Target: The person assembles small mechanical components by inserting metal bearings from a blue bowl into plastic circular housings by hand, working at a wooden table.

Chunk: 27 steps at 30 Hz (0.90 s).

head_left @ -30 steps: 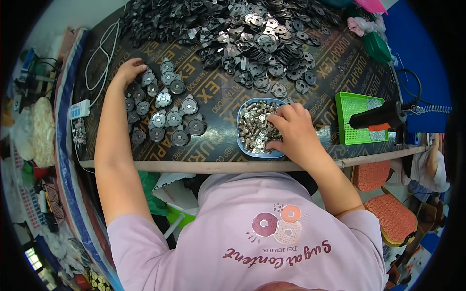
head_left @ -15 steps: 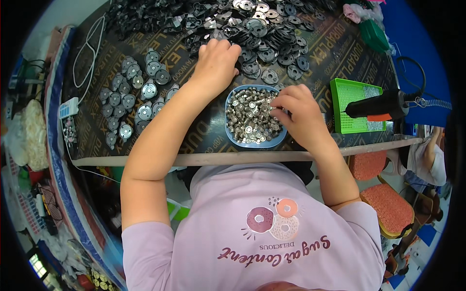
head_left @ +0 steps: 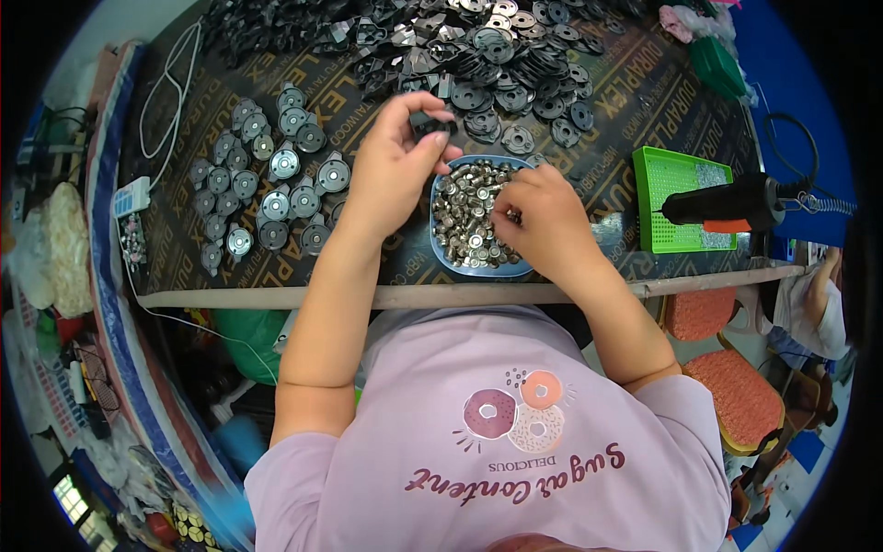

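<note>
My left hand [head_left: 391, 175] is closed on a small black plastic part [head_left: 432, 125], thumb and fingers bent around it, just past the upper left of a blue tub [head_left: 487, 270]. Small round silver metal pieces [head_left: 464, 207] fill the tub. At its right side, my right hand [head_left: 547, 221] reaches in with fingertips pinched together; what they hold, if anything, is hidden by the fingers. Beyond both hands lies a heap of black plastic parts [head_left: 285, 41] and flat dark discs [head_left: 515, 78].
Several round grey-and-black assemblies [head_left: 303, 199] lie spread on the left of the dark table. To the right, a black electric screwdriver [head_left: 722, 204] with a coiled cord hangs over a green basket [head_left: 648, 241]. A white cable and power strip [head_left: 131, 198] run along the left edge.
My left hand has drawn back from the heap toward me and now holds a black part. My right hand has shifted left, deeper over the tub.
</note>
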{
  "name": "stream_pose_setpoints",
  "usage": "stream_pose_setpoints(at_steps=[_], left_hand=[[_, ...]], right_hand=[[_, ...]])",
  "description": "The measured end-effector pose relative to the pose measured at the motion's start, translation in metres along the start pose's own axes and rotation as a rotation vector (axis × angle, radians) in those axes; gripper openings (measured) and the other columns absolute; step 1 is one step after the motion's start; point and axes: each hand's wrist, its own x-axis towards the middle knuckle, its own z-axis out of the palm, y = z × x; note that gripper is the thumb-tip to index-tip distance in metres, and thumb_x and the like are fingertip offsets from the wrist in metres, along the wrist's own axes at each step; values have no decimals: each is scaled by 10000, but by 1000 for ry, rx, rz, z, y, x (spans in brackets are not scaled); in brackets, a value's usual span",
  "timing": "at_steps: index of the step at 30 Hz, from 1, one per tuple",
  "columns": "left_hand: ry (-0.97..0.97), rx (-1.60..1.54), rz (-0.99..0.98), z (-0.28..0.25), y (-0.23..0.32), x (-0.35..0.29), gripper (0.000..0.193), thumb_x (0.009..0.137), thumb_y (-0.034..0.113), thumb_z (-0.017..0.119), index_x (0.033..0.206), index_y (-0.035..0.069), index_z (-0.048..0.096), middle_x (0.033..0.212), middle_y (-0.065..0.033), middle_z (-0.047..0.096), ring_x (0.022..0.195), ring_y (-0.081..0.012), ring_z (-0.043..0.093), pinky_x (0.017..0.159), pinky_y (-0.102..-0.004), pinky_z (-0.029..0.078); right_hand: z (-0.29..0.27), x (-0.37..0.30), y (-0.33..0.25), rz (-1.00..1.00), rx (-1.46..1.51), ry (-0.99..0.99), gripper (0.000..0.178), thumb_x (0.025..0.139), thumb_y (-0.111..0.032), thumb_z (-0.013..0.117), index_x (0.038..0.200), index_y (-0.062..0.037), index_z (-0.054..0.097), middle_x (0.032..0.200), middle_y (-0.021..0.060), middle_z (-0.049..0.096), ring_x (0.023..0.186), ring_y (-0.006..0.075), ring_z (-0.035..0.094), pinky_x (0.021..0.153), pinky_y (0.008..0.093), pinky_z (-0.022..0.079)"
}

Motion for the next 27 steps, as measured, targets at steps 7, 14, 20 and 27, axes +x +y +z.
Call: stream_pose_setpoints(at_steps=[7, 14, 20, 27], left_hand=[[-170, -311, -125, 21, -6, -38, 469, 930, -83, 378, 1382, 37, 345, 1281, -127, 527, 1088, -169, 584, 920, -311, 511], [-208, -315, -75, 29, -9, -43, 425, 946, -37, 422, 1357, 24, 334, 1233, -138, 560, 1107, -166, 582, 937, -348, 532], [-175, -347, -43, 31, -9, -47, 423, 926, -101, 404, 1326, 14, 333, 1245, -147, 547, 1105, -163, 573, 927, -312, 527], [-138, -300, -9, 32, -8, -47, 366, 935, -80, 476, 1273, 18, 378, 1255, -154, 544, 1083, -148, 584, 897, -280, 533]], right_hand=[[-14, 11, -5, 384, 733, -6, 104, 837, -106, 682, 848, -12, 639, 885, 75, 591, 793, 199, 571, 689, 312, 463], [-4, 13, -6, 222, 527, 161, 56, 877, -75, 649, 897, -22, 645, 1143, 60, 538, 907, 87, 534, 712, 207, 422], [-10, 15, -17, 208, 471, 187, 102, 802, -83, 685, 838, -4, 632, 1104, 154, 580, 970, 292, 610, 827, 371, 499], [-10, 16, -17, 167, 445, 208, 146, 741, -82, 741, 816, -7, 640, 1080, 157, 593, 958, 289, 618, 807, 373, 507]])
